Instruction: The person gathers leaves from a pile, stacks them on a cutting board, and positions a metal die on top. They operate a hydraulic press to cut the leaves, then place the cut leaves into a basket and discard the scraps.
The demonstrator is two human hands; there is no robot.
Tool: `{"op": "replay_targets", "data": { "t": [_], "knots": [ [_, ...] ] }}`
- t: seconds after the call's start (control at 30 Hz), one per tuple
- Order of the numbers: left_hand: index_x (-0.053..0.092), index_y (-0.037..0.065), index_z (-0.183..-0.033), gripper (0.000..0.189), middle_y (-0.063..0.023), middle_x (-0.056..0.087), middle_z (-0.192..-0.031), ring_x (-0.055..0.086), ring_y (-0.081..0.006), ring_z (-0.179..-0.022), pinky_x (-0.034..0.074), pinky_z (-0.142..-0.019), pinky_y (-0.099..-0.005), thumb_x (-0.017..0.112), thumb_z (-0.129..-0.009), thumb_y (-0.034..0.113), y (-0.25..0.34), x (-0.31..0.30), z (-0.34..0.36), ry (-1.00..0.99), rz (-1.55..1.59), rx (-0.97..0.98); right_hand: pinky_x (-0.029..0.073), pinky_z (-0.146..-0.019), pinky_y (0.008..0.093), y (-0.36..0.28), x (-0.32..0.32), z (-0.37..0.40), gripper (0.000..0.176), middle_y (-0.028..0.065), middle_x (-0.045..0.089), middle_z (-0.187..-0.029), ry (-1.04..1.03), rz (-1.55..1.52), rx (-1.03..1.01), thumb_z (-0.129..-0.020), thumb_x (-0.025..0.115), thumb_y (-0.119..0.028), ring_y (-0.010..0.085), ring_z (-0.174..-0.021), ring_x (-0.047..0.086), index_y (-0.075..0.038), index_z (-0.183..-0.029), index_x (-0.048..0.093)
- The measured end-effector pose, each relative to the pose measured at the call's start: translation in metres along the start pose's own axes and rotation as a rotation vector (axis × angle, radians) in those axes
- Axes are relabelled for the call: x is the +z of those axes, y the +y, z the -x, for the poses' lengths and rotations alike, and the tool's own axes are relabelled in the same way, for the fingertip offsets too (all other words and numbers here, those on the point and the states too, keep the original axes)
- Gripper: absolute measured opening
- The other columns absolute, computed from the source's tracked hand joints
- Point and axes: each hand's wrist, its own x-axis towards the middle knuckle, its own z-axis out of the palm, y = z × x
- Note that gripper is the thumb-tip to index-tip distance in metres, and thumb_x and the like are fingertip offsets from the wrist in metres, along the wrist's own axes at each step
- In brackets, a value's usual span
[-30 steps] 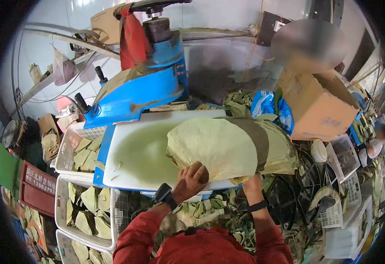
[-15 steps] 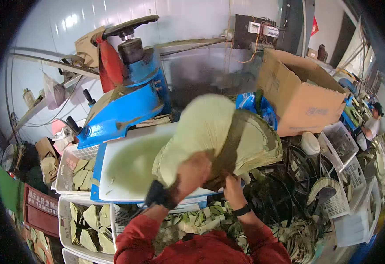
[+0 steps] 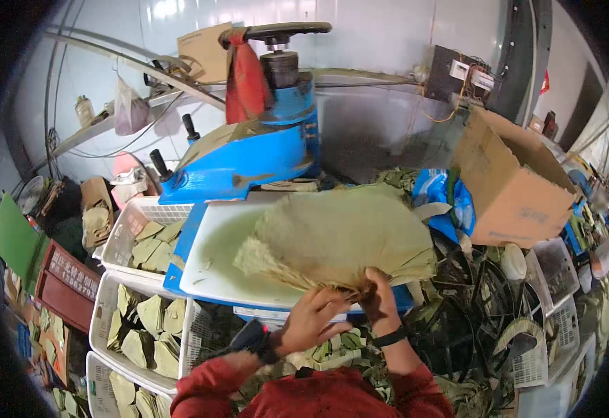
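Right hand (image 3: 382, 306): pinches the gathered brown stalk end of the leaf stack (image 3: 346, 230), thumb and fingers closed on it at the near edge; a dark band circles the wrist
Left hand (image 3: 311, 320): open, fingers parted and thumb held away, just beside the same stalk end; whether the fingertips touch the leaves cannot be told
Stalk grip: the likely weak point; one hand holds a broad, layered bundle at a narrow end, so a loosened pinch could let the leaves slide out of line or fan apart; the thin, dry-looking edges could split if bent hard
Leaf stack: lies beyond both hands, its blades spreading forward from the right hand's fingers and to either side; its left edge reaches past the left hand
White board (image 3: 207, 272): lies under the leaf stack, with a greenish stain at its left; whether the stack rests flat or is slightly lifted is unclear
Blue machine (image 3: 248, 160): stands past the board's far left side; a red cloth (image 3: 246, 83) hangs from its top
Leaf crate (image 3: 99, 313): sits left of the board, holding cut leaf pieces
Cardboard box (image 3: 520, 209): stands at the far right, beside a blue bag (image 3: 433, 191)
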Motion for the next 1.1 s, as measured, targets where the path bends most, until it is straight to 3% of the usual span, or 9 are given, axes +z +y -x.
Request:
{"op": "replay_targets", "data": {
  "t": [0.2,0.27,0.37,0.43,0.5,0.57,0.7,0.9,1.1],
  "knots": [
    [0.057,0.001,-0.108,0.025,-0.0114,0.058,-0.108,0.057,-0.0238,-0.096,0.045,-0.088,-0.0365,0.058,-0.09,0.017,-0.06,-0.029,0.042,-0.01,-0.104,-0.487,0.044,-0.093,0.041,-0.002,0.103,0.011,0.034,0.0105,0.054,-0.121,-0.188,-0.068,-0.01,-0.09,0.055,-0.016,0.0254,-0.112,0.052,0.0,-0.12,0.049],
    [0.057,0.002,-0.111,0.025,-0.0139,0.057,-0.115,0.054,-0.0304,-0.104,0.042,-0.092,-0.0354,0.055,-0.088,0.01,-0.092,-0.017,0.052,0.429,0.587,-0.508,0.044,-0.093,0.0405,0.006,0.116,0.011,0.035,0.0096,0.054,-0.121,-0.176,-0.006,0.018,-0.089,0.056,-0.014,0.0241,-0.113,0.051,-0.001,-0.122,0.049],
    [0.057,0.001,-0.111,0.023,-0.0097,0.059,-0.111,0.054,-0.0281,-0.104,0.041,-0.092,-0.034,0.05,-0.089,0.004,-0.038,-0.054,0.029,0.334,-0.48,-0.252,0.044,-0.091,0.0353,0.035,0.108,-0.017,0.038,0.0056,0.054,-0.12,-0.143,0.602,-0.432,-0.088,0.06,-0.012,0.0182,-0.109,0.051,-0.003,-0.123,0.049],
    [0.059,0.0,-0.106,0.022,-0.0134,0.061,-0.108,0.057,-0.0302,-0.101,0.044,-0.087,-0.0337,0.056,-0.084,0.003,-0.019,-0.065,0.012,0.711,0.368,-0.336,0.045,-0.087,0.033,0.028,0.152,0.003,0.038,0.0037,0.056,-0.117,-0.175,0.41,-0.438,-0.086,0.064,-0.013,0.0167,-0.105,0.052,-0.004,-0.12,0.052],
    [0.06,0.001,-0.104,0.021,-0.0074,0.062,-0.102,0.059,-0.0207,-0.095,0.047,-0.083,-0.0303,0.062,-0.085,0.008,-0.031,-0.084,0.015,0.628,0.313,-0.404,0.043,-0.09,0.0342,0.03,0.128,-0.006,0.034,0.0093,0.058,-0.116,-0.239,0.697,-0.504,-0.085,0.061,-0.008,0.0233,-0.103,0.055,-0.004,-0.118,0.053],
    [0.06,0.003,-0.105,0.021,-0.0036,0.062,-0.101,0.059,-0.016,-0.093,0.048,-0.081,-0.0289,0.063,-0.085,0.009,-0.054,-0.092,0.032,0.632,1.195,-0.397,0.042,-0.092,0.0375,0.007,0.143,0.024,0.029,0.0104,0.061,-0.11,-0.239,1.452,-0.843,-0.084,0.058,-0.003,0.0265,-0.1,0.057,-0.005,-0.113,0.055],
    [0.057,0.005,-0.111,0.031,-0.0031,0.062,-0.102,0.059,-0.0168,-0.095,0.049,-0.083,-0.0323,0.064,-0.082,0.008,-0.029,-0.095,0.022,0.82,1.457,-0.504,0.047,-0.085,0.0395,0.007,0.135,0.036,0.033,0.0089,0.058,-0.113,-0.238,-0.143,-0.128,-0.085,0.06,-0.025,0.0264,-0.102,0.056,-0.006,-0.111,0.054],
    [0.044,0.005,-0.127,0.049,-0.0077,0.055,-0.119,0.055,-0.0229,-0.108,0.045,-0.094,-0.0401,0.064,-0.084,0.017,-0.014,-0.123,0.002,0.615,1.391,-0.158,0.048,-0.077,0.0356,-0.03,0.166,0.048,0.033,0.0068,0.057,-0.105,-0.245,0.917,-0.686,-0.081,0.066,-0.025,0.023,-0.092,0.057,-0.007,-0.107,0.056],
    [0.031,0.009,-0.138,0.057,-0.0108,0.041,-0.138,0.041,-0.0297,-0.126,0.036,-0.103,-0.0472,0.052,-0.09,0.032,-0.028,-0.103,0.013,0.831,1.352,-0.285,0.033,-0.104,0.0491,0.007,0.152,0.043,0.05,0.0045,0.043,-0.136,-0.555,-0.209,-0.284,-0.085,0.061,-0.022,0.028,-0.123,0.043,-0.014,-0.13,0.043]
  ]
}}
